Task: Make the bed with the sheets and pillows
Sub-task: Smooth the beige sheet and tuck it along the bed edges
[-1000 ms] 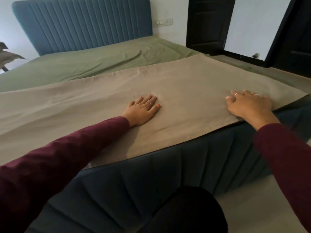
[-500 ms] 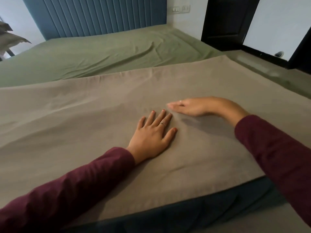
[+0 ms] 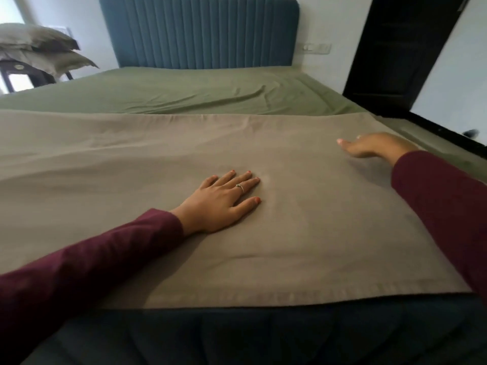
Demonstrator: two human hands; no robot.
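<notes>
On the foot of the bed, the left hand (image 3: 220,204) lies flat on the tan sheet (image 3: 303,233), fingers straight. The right hand (image 3: 374,146) rests near its right edge, fingers straight too. The sheet runs long across the bed, over the green sheet (image 3: 184,93). Pillows (image 3: 39,48) sit far left.

home bedroom, bed (image 3: 184,93) with padded blue headboard (image 3: 200,32), pillows (image 3: 39,48) stacked beside it
</notes>
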